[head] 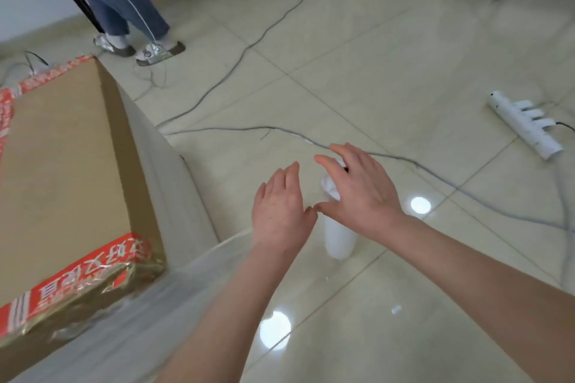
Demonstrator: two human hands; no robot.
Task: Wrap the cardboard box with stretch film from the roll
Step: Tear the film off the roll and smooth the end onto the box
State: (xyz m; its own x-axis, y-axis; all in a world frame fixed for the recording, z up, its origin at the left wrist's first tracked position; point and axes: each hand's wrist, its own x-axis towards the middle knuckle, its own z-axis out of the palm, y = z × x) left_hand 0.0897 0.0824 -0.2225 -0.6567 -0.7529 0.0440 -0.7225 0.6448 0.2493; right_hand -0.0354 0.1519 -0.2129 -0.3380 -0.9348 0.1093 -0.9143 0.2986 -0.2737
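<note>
so the step in hand looks like picking the roll up again. the left grip (280, 211) and right grip (357, 193) hover with fingers spread, holding nothing, thumbs nearly touching. the stretch film roll (339, 238) stands upright on the floor just under the right grip, partly hidden by it. a film sheet (193, 270) runs from under the left grip to the cardboard box (68, 165), left of both grips, its side and near end already filmed. next probably calls for closing on the roll and keeping tension.
</note>
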